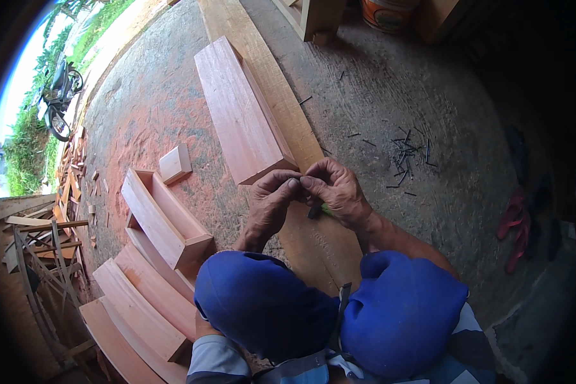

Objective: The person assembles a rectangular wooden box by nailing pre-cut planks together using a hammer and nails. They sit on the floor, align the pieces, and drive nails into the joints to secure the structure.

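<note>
My left hand [272, 203] and my right hand [340, 194] meet fingertip to fingertip above the near end of a long pinkish wooden box [243, 112]. Both are closed in a pinch; whatever lies between the fingers is too small to make out. The box rests on a long wooden plank [323, 246] that runs away from me between my knees. Just under my right hand a dark tool with a bit of green [315, 210] shows on the plank, mostly hidden. To the right, a loose heap of dark nails [403, 153] lies on the floor.
Several box-like wooden pieces [166, 217] stand at the left, beside a small wooden block [175, 164]. Wood scraps [67, 192] pile up along the left edge. My blue-clad knees [403, 313] flank the plank. Pink sandals [515, 224] lie right; a bucket [388, 14] stands far off.
</note>
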Motion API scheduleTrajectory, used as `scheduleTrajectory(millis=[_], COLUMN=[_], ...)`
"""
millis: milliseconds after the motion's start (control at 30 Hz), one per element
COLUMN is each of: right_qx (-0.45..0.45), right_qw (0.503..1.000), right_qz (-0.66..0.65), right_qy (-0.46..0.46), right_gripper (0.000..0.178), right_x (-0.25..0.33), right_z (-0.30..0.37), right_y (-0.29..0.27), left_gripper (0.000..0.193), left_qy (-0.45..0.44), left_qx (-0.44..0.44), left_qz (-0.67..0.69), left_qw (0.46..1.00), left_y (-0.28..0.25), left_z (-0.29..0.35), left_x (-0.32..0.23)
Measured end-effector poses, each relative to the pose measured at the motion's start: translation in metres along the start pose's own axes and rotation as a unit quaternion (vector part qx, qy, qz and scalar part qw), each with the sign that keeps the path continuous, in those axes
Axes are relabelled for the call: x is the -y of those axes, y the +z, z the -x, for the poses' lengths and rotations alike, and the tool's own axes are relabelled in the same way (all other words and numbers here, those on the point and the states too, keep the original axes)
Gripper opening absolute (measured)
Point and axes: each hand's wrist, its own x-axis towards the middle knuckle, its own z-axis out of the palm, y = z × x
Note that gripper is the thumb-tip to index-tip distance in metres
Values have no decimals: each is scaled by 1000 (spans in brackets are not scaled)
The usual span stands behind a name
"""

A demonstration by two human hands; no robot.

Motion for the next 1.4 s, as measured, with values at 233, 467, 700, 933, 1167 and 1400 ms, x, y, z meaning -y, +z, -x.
scheduleTrajectory(millis=[233,467,700,933,1167,1400], right_qx=[-27,-74,-280,-393,-418,-377], right_qw=[995,964,873,759,704,688], right_qz=[-96,254,393,512,564,613], right_qy=[5,8,-75,-91,-105,-96], right_gripper=[26,19,18,17,17,15], right_x=[2,-13,-39,-12,3,0], right_z=[10,15,33,81,79,65], right_y=[-9,-41,-171,-230,-271,-270], left_gripper=[21,34,44,42,41,41], left_qy=[-10,-114,-141,-149,-150,-152], left_qx=[-28,-21,-6,-33,-37,-45], left_qz=[42,-135,-150,-160,-157,-157], left_qw=[999,984,979,975,975,975], left_y=[-7,3,4,-5,-8,-10], left_z=[-4,-2,2,8,7,7], left_x=[2,14,23,16,21,22])
